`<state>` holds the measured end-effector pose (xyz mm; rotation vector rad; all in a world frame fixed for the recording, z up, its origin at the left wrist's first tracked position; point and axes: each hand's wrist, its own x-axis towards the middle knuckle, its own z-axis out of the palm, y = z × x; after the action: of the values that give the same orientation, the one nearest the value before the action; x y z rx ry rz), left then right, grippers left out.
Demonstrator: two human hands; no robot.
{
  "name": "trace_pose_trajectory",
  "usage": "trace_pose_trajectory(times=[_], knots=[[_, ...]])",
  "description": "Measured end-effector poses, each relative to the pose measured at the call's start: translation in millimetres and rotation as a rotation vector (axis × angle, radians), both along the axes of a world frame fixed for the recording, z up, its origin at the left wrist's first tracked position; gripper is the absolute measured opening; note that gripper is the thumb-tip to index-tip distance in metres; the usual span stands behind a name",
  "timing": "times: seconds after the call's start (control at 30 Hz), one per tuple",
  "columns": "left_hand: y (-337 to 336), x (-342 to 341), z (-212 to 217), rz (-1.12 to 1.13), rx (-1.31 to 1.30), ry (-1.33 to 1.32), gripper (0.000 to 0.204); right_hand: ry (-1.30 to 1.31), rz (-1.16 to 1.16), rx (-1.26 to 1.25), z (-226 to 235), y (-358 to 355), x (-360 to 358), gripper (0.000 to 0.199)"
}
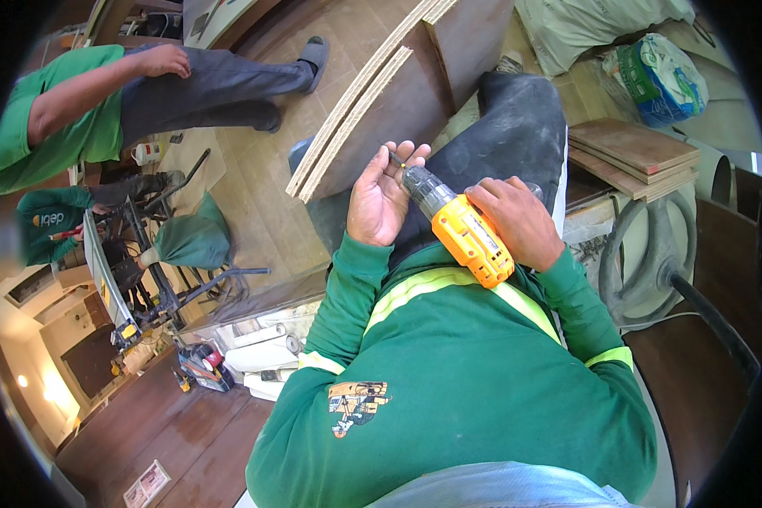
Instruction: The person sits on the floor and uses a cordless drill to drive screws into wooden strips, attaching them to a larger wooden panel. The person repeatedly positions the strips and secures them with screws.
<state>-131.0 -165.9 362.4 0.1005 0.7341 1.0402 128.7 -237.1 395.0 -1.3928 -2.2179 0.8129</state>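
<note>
The person, in a green long-sleeved work shirt with yellow reflective bands, looked down over their own chest and dark trousers; a large brown laminated board with pale layered edges leaned across the tiled floor just beyond the knees; a second person in a green shirt bent over at the upper left, hand on thigh; a stack of brown panels lay on a surface at the right, beside a coil of grey hose.

A yellow and black cordless drill lay against the person's lap, chuck pointing up and away; the right hand closed around the drill's yellow body, fingers wrapped on it; the left hand lay open, palm up, its fingertips meeting the small dark bit at the chuck's tip, fingers loosely curled about it rather than clamped; whether the bit was fully seated could not be told.

By the look of it, the work was at an early stage: the bit was being fitted or checked, the drill was well apart from the board, and no drilling had begun; driving into the board was left.

As for containers, a pale sack and a blue and green printed bag slumped at the upper right, contents hidden; a green dust bag hung off a saw stand at left, bulging, its contents unseen.
</note>
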Motion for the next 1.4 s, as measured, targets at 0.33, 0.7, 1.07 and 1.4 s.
trace_pose_trajectory(times=[0.33, 0.7, 1.07, 1.4], knots=[[19, -13, -16, 0.02, 0.08, 0.22, 0.021, 0.02, 0.019, 0.016, -17, 24, -5, 0.036], [32, -17, -14, 0.089, 0.067, 0.284, 0.021, 0.077, 0.038, -0.022, -20, 43, -11, 0.036], [14, -37, 48, -0.385, 0.548, 1.69, 0.045, 0.117, 0.04, -0.022, -26, 48, -9, 0.038], [84, -45, 71, -0.588, 1.429, 2.168, 0.059, 0.174, 0.065, -0.05, -24, 49, -7, 0.035]])
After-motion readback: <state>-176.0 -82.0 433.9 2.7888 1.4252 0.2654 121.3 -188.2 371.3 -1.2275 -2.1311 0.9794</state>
